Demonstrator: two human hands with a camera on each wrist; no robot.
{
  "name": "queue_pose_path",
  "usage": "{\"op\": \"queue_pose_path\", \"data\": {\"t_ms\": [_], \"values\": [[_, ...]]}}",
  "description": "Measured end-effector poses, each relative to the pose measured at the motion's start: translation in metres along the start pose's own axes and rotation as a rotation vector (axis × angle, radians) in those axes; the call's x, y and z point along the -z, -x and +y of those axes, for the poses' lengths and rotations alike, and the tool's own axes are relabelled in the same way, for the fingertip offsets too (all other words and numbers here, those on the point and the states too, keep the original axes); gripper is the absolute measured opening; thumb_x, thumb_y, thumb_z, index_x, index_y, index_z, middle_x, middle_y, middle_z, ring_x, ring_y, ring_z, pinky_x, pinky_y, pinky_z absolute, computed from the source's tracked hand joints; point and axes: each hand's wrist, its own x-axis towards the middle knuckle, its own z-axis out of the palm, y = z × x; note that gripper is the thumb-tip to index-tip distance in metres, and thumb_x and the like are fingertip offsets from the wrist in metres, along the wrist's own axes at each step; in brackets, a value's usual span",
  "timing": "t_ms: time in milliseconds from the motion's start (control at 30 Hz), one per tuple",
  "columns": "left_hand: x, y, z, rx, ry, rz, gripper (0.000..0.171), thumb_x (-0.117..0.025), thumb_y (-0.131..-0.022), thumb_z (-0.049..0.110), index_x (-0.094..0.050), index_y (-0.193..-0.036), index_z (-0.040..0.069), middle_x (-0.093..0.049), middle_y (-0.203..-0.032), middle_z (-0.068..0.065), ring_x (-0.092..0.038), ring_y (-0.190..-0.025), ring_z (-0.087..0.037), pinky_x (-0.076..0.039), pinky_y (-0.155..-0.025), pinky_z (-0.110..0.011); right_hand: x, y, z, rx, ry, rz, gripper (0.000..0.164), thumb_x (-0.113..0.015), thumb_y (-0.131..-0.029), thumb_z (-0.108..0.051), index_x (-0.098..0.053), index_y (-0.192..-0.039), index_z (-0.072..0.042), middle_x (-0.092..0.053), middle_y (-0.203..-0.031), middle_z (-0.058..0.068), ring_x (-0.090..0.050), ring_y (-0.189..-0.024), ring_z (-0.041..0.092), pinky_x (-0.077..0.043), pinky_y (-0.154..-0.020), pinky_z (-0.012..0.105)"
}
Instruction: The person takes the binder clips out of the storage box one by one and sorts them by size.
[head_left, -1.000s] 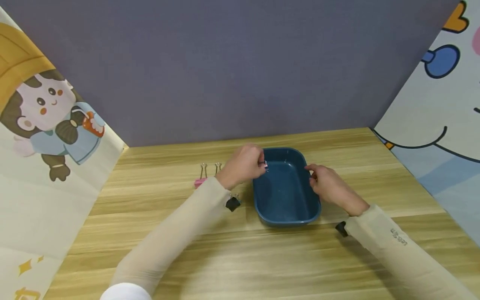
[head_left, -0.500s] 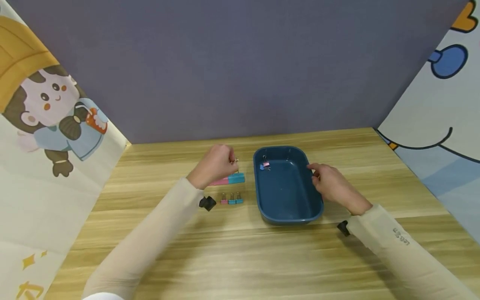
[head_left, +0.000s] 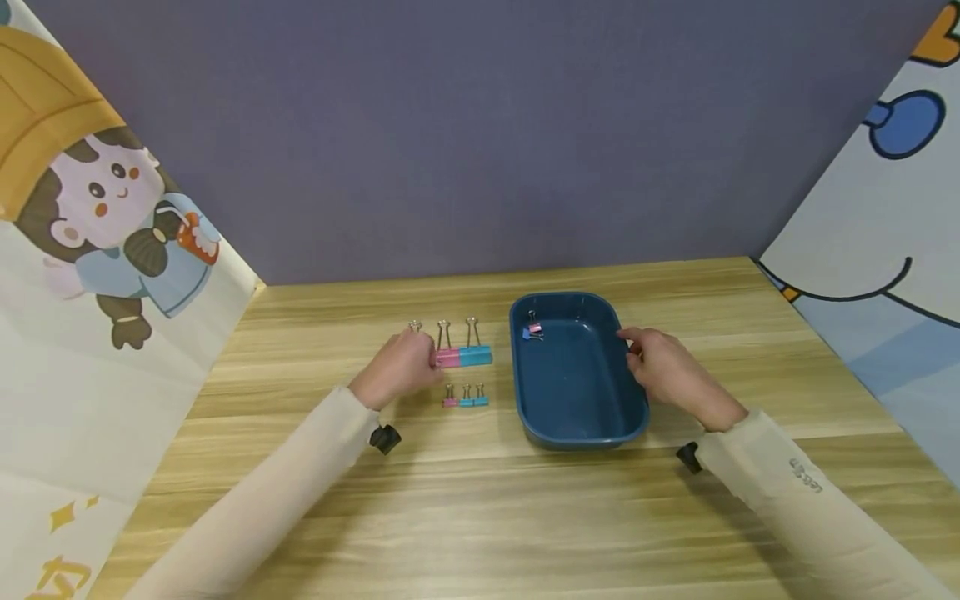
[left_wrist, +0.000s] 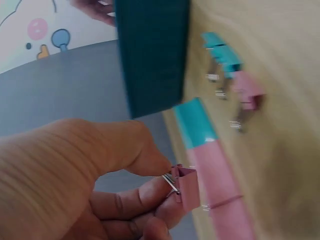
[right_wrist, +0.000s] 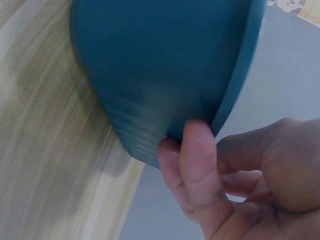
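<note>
Two hands, one tray, nine clips visible. Left hand (head_left: 401,364): thumb and index pinch one small pink clip (left_wrist: 189,189) by its metal handle, other fingers bent below; held at the left end of the large row. Whether that clip touches the row, can't tell. Right hand (head_left: 663,375): fingers bent at the tray's right rim, two fingertips against its outer wall; inner side of grip can't be told.

Blue tray (head_left: 573,392) x1, right of the clips on the table. Inside, far left corner, two small ones: pink tray clip (head_left: 535,327) x1, blue tray clip (head_left: 527,334) x1.

Left of tray, far row: large blue clip (head_left: 476,356) x1 at right, large pink clips (left_wrist: 217,172) x2, side by side, handles pointing far. Near row: small pink row clip (head_left: 450,403) x1 at left, small blue row clips (head_left: 473,402) x2.

Wooden table (head_left: 465,508) x1, grey wall (head_left: 480,142) x1 at far side, cartoon panels (head_left: 847,225) x2, left and right.
</note>
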Motion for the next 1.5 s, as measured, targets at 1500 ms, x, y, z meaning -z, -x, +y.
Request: {"op": "queue_pose_path", "data": {"t_ms": [1500], "values": [[-0.022,0.009,-0.023,-0.218,-0.085,-0.087,0.007,-0.068,-0.085,0.014,-0.061,-0.083,0.014,-0.058,-0.073,0.006,-0.051,-0.059,-0.01,-0.045,-0.055,-0.026,0.0,-0.001,0.001,0.006,-0.013,0.004,0.045,-0.041,-0.095,0.002,-0.035,-0.138,0.011,-0.055,-0.082,0.014,-0.05,-0.045,0.016,-0.046,-0.044,0.032]]}}
